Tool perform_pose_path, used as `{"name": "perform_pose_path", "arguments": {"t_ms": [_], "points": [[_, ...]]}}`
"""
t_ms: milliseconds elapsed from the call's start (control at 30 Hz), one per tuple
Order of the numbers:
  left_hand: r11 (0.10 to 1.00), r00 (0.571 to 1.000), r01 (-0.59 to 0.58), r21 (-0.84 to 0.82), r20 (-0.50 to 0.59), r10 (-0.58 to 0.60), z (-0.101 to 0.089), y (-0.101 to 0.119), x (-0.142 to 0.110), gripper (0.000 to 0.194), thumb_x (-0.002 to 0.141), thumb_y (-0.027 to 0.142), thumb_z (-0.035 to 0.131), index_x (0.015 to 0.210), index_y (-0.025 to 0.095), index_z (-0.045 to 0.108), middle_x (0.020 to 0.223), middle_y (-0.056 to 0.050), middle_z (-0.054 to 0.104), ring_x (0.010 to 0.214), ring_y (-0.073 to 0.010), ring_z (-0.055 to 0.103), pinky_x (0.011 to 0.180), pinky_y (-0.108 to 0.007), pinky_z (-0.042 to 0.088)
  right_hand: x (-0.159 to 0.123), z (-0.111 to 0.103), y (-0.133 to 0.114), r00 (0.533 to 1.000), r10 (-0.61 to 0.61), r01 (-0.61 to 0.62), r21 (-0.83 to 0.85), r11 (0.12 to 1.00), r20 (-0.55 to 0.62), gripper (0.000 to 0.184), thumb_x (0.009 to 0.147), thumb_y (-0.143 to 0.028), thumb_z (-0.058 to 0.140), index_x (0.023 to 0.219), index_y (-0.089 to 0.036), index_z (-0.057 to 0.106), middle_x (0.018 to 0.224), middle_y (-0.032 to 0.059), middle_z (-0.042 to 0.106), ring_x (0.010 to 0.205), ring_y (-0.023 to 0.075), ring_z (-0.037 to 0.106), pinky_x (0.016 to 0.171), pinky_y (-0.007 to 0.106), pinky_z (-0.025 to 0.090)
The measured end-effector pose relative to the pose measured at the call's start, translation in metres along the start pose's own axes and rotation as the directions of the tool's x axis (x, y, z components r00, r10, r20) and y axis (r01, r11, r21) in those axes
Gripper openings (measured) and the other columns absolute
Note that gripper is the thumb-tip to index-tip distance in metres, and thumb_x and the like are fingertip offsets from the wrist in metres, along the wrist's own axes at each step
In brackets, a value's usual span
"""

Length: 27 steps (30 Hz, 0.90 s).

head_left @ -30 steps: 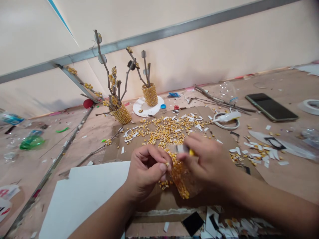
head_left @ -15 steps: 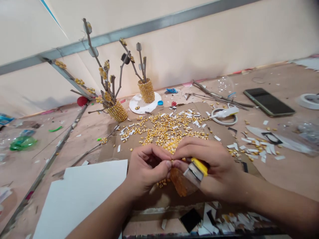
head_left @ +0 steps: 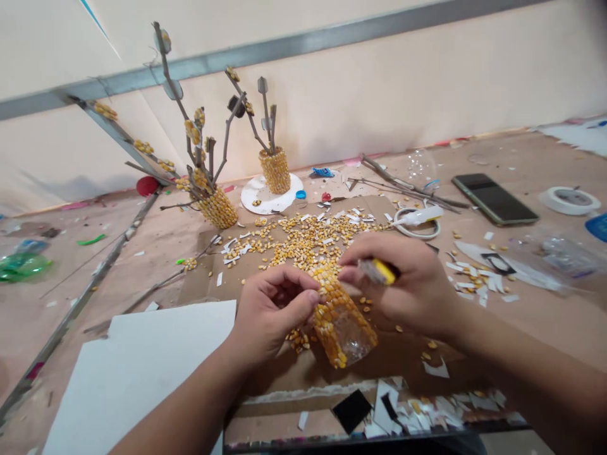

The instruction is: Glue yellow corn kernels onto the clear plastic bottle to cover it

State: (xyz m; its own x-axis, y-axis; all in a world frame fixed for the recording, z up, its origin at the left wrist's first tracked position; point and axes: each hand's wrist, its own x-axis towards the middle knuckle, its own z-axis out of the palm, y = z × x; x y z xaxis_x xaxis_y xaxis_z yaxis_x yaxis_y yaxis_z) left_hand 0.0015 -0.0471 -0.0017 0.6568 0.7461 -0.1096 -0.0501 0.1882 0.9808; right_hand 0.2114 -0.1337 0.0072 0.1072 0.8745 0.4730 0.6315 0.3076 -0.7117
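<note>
A clear plastic cup-like piece [head_left: 342, 316], partly covered in corn kernels, sits tilted on the cardboard between my hands. My left hand [head_left: 272, 309] is closed, thumb and forefinger pinched against or just in front of its left side; what lies between the fingertips is too small to make out. My right hand [head_left: 403, 272] is raised to the right of the piece, its fingers wrapped round a small yellow and silvery-grey tool [head_left: 382, 272], blurred and partly hidden. Beyond both hands, loose corn kernels [head_left: 303, 240] spread over the cardboard [head_left: 190, 278].
Two kernel-covered pots [head_left: 218, 208] with twigs stand at the back, one on a white disc [head_left: 249, 196]. A glue tube [head_left: 417, 216], phone [head_left: 496, 199] and tape roll [head_left: 569, 200] lie right. White sheet [head_left: 142, 373] is left; paper scraps [head_left: 427, 414] litter the front.
My right hand has moved up and right, away from my left fingertips, still gripping the tool. The kernel-covered piece shows more fully. The whole view has shifted slightly.
</note>
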Motion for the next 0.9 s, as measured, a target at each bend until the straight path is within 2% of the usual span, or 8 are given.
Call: {"name": "perform_pose_path", "arguments": {"t_ms": [33,133,333,433,533,600,700,900], "points": [[1.000,1.000,-0.014,0.019,-0.006,0.015,0.001,0.001,0.000,0.025,0.079,0.037,0.092,0.082,0.016,0.078,0.068,-0.004,0.071,0.054,-0.0102,0.060,0.051,-0.018,0.048,-0.002,0.002,-0.003,0.996,-0.079,0.077,0.046,0.996,0.044,0.005,0.097,-0.021,0.066,0.097,-0.023,0.071,0.085,0.0024,0.073,0.074,0.0168,0.066,0.067,0.030,0.052],[0.997,0.998,-0.055,0.062,0.003,0.055,0.004,0.005,-0.001,0.023,0.078,0.035,0.092,0.081,0.016,0.079,0.073,-0.005,0.074,0.060,-0.0124,0.063,0.056,-0.020,0.050,-0.008,0.008,-0.012,0.973,-0.219,0.213,0.087,0.973,0.072,0.021,0.095,-0.013,0.061,0.109,-0.022,0.074,0.099,0.0071,0.078,0.087,0.0177,0.073,0.075,0.030,0.058],[0.989,0.994,-0.100,0.105,0.050,0.096,0.007,0.000,-0.001,0.020,0.086,0.035,0.086,0.082,0.018,0.078,0.069,-0.003,0.071,0.055,-0.0118,0.057,0.053,-0.022,0.047,-0.012,0.014,-0.010,0.960,-0.267,0.264,0.052,0.963,0.081,0.014,0.102,-0.017,0.057,0.107,-0.021,0.070,0.093,0.0070,0.076,0.082,0.0173,0.072,0.071,0.028,0.055],[0.946,0.975,-0.222,0.238,0.044,0.218,0.007,-0.004,-0.003,0.014,0.091,0.030,0.080,0.084,0.020,0.076,0.074,-0.004,0.073,0.062,-0.0147,0.061,0.060,-0.026,0.048,-0.008,0.009,-0.007,0.958,-0.247,0.240,0.063,0.969,0.145,0.013,0.097,-0.014,0.057,0.104,-0.020,0.066,0.091,0.0059,0.074,0.080,0.0176,0.069,0.069,0.028,0.052],[0.825,0.916,-0.378,0.421,0.043,0.398,0.004,-0.003,-0.003,0.001,0.092,0.022,0.076,0.092,0.022,0.076,0.085,-0.005,0.074,0.076,-0.0188,0.065,0.070,-0.029,0.049,-0.003,-0.005,-0.004,0.954,-0.136,0.143,-0.005,0.990,0.267,0.023,0.085,-0.005,0.056,0.100,-0.021,0.064,0.092,0.0038,0.073,0.081,0.0174,0.067,0.073,0.028,0.050],[0.750,0.898,-0.410,0.519,0.085,0.432,-0.002,0.001,0.000,0.018,0.087,0.017,0.077,0.104,0.023,0.076,0.098,-0.007,0.075,0.089,-0.0223,0.065,0.081,-0.033,0.050,0.000,-0.015,-0.002,0.925,-0.053,0.082,-0.062,0.995,0.377,0.032,0.077,-0.001,0.055,0.099,-0.022,0.065,0.090,0.0023,0.074,0.081,0.0177,0.067,0.073,0.028,0.048],[0.746,0.954,-0.294,0.597,0.138,0.265,-0.011,0.006,0.006,0.043,0.081,0.016,0.079,0.122,0.024,0.073,0.121,-0.009,0.075,0.111,-0.0286,0.067,0.097,-0.038,0.050,0.002,-0.022,-0.002,0.844,0.052,0.025,-0.135,0.990,0.535,0.039,0.070,0.004,0.055,0.097,-0.023,0.066,0.090,0.0007,0.074,0.081,0.0184,0.067,0.070,0.027,0.047],[0.781,0.996,-0.088,0.618,0.071,0.056,-0.019,0.005,0.012,0.042,0.077,0.025,0.081,0.119,0.022,0.079,0.126,-0.010,0.079,0.121,-0.0358,0.069,0.111,-0.047,0.046,0.001,-0.019,-0.005,0.758,0.132,-0.006,-0.196,0.981,0.638,0.044,0.067,0.006,0.056,0.098,-0.022,0.070,0.095,0.0023,0.075,0.089,0.0216,0.069,0.075,0.030,0.047]]}}
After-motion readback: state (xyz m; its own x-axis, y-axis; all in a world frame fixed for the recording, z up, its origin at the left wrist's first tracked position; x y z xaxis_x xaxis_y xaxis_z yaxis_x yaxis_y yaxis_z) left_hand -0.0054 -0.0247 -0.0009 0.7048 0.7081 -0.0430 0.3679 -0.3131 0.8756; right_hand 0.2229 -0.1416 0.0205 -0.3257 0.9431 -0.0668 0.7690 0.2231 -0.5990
